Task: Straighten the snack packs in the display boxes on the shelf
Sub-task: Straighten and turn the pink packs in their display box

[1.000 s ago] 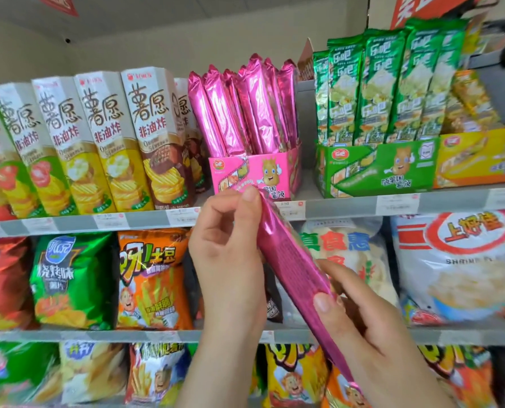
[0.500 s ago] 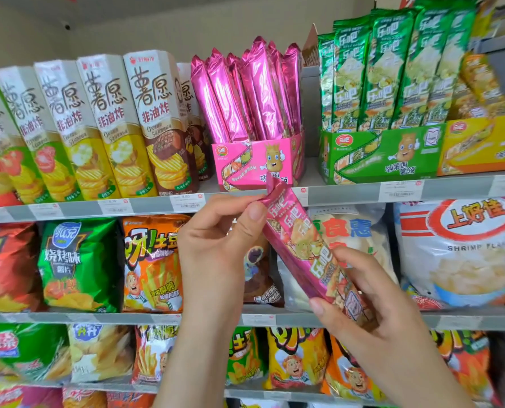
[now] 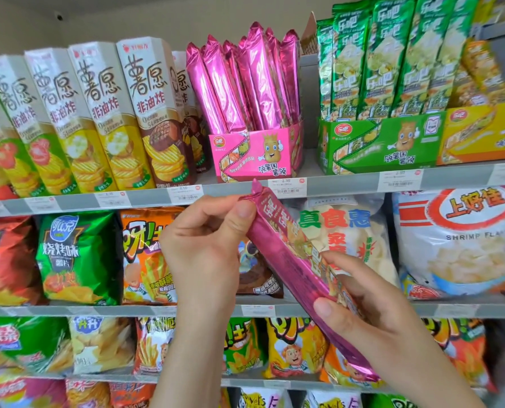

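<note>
light: bright, even | glare: pink foil packs | edges: wide-angle bowing, soft blur

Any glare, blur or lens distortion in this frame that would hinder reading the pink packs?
Head view: bright glare streaks on the pink foil packs in the display box; wide-angle bowing tilts the tall boxes at left; price-tag print too soft to read; the held pack is fairly sharp.

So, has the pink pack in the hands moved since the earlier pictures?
Yes. The pink pack has rolled about its length, printed face now showing; its top tip stays at the shelf rail below the pink display box.
</note>
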Available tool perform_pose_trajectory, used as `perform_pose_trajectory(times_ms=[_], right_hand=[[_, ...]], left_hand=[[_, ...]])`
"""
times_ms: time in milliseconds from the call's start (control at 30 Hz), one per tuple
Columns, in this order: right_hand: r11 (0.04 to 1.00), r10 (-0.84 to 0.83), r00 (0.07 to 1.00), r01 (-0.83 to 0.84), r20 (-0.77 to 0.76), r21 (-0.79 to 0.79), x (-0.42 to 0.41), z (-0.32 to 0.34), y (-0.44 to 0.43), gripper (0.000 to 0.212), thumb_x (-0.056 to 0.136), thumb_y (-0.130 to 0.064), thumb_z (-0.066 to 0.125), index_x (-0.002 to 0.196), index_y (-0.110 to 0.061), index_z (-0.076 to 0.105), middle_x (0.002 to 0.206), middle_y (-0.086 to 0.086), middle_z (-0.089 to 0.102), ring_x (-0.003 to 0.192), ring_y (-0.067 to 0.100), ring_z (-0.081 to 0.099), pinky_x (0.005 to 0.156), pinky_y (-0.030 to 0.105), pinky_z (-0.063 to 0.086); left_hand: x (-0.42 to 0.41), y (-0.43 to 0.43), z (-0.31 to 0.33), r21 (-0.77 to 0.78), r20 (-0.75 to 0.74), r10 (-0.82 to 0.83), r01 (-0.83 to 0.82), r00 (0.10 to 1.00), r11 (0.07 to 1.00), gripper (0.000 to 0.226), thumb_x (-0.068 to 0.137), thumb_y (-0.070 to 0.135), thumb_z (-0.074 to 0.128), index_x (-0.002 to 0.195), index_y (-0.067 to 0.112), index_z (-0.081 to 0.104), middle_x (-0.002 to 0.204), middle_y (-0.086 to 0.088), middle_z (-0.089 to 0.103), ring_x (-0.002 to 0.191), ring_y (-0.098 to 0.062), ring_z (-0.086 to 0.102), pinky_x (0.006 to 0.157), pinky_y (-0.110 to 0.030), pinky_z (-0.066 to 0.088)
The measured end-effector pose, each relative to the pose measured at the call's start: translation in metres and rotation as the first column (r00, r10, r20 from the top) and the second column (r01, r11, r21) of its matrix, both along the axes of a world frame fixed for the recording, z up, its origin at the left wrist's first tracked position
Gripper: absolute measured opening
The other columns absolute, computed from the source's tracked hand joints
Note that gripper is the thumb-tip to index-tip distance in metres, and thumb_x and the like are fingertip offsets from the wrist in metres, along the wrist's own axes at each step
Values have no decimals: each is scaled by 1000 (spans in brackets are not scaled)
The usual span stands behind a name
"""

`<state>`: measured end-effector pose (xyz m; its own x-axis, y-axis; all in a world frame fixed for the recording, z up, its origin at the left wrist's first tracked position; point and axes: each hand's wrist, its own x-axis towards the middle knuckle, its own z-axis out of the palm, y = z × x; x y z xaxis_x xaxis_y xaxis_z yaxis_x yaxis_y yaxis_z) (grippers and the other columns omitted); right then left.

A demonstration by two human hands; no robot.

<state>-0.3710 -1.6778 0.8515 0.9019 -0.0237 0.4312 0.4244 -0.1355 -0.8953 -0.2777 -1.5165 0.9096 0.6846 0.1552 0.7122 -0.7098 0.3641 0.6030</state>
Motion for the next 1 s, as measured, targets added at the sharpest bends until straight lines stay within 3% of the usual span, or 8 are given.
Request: perform_pose_trajectory(times_ms=[133,233,400,500,633,800,900,1000], right_hand=[[998,-57,998,58,41,-35,-2,2,-1,45,76,-56,73,117,-57,55,111,-20,70,99,2,68,74,8,50],[970,-194,976,205,94,-128,-2,1,0,46,74,-54,71,115,-60,51,110,-25,65,92,0,68,67,9,51],[850,-380,902,428,206,-306,1,-3,-1,48,71,-61,62,116,-64,43,111,-30,56,100,-5,60,66,13,51],[792,-435,863,502,256,-347,2,-7,-2,51,72,-63,61,118,-64,40,111,-30,51,102,-4,56,70,21,51],[687,-489,802,597,344,-415,6,-7,-5,52,78,-60,61,125,-50,43,109,-26,46,97,-1,49,77,15,41],[591,-525,733,679,432,-435,5,-8,-10,54,77,-37,78,126,-31,56,103,-14,47,93,9,47,75,19,41],[487,-560,653,758,510,-435,5,-8,-13,63,64,-19,89,120,-22,61,100,-3,52,90,17,46,68,35,47],[411,-608,578,816,545,-407,4,-8,-11,68,56,-14,92,116,-20,61,101,-1,51,91,22,46,68,43,49]], left_hand=[[0,4,-2,68,-3,-18,18,1000,998,8,73,28,72,77,31,78,68,13,71,62,-1,61,62,-17,49],[-1,9,-2,140,-41,-62,67,997,988,12,80,38,69,80,29,78,76,9,72,71,-9,65,72,-31,53],[-11,5,0,228,30,53,-58,998,972,7,78,35,71,79,36,78,70,16,68,63,4,58,57,-10,44],[-10,4,-2,191,-34,63,-56,997,980,7,75,37,71,75,35,77,65,16,64,60,-1,53,59,-15,42],[-9,0,-5,23,-211,-105,112,972,993,7,73,28,78,73,21,78,73,1,69,74,-20,59,73,-36,49],[-11,-1,0,50,-241,-177,194,954,980,10,81,27,70,76,21,77,72,5,68,68,-9,59,69,-26,50],[-17,-1,0,250,-156,-88,125,984,960,15,81,37,75,91,27,78,77,5,70,70,-9,58,63,-20,48],[-20,-5,1,297,-121,35,2,992,955,5,80,27,76,80,29,80,71,-2,73,61,-10,59,52,-13,45]])
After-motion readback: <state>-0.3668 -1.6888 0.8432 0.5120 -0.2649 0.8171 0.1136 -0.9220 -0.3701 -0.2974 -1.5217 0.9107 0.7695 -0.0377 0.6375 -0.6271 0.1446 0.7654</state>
